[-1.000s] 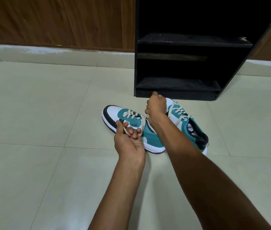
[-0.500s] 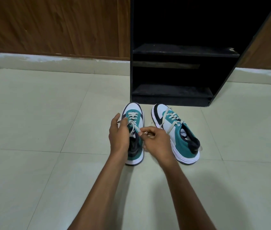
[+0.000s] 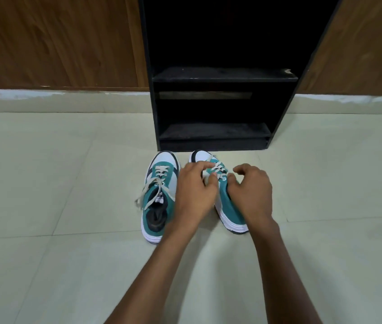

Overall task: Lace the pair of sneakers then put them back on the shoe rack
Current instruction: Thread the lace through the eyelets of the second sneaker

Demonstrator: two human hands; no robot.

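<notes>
Two teal, white and black sneakers stand side by side on the tiled floor, toes toward the black shoe rack (image 3: 213, 134). The left sneaker (image 3: 158, 199) is free of my hands, and its cream lace ends hang loose over its left side. Both hands are on the right sneaker (image 3: 226, 204). My left hand (image 3: 194, 190) pinches its cream lace (image 3: 218, 169) near the upper eyelets. My right hand (image 3: 252, 190) curls over the sneaker's top from the right and hides the opening and heel.
The rack's two lower shelves (image 3: 222, 74) hold nothing. A wood-panelled wall (image 3: 56, 40) with a pale skirting runs behind it. Bare floor tiles (image 3: 45, 183) spread to both sides of the sneakers.
Both hands have let go of the left sneaker's laces and moved right onto the right sneaker. The left sneaker now stands alone with its lace ends loose.
</notes>
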